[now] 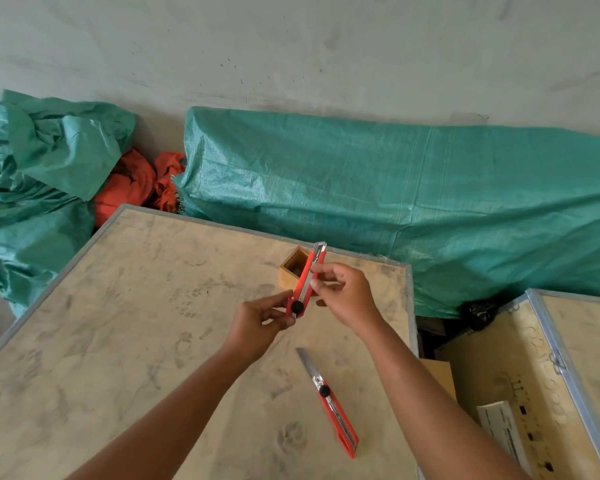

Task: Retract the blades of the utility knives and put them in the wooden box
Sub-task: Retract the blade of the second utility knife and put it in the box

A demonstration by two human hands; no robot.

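Note:
A red utility knife (305,280) is held upright over the crate top, its black slider knob low near the handle end and almost no blade showing at its tip. My left hand (262,323) pinches its lower end by the knob. My right hand (343,292) grips its middle from the right. Behind the knife stands a small open wooden box (291,268), partly hidden by it. A second red utility knife (333,407) lies flat on the crate nearer me, its steel blade extended toward the far left.
The work surface is a dusty plywood crate top (136,323) with metal edging. Another crate (568,375) stands at the right across a gap. Green tarpaulin (395,188) covers bundles behind, with orange cloth (132,185) at the left.

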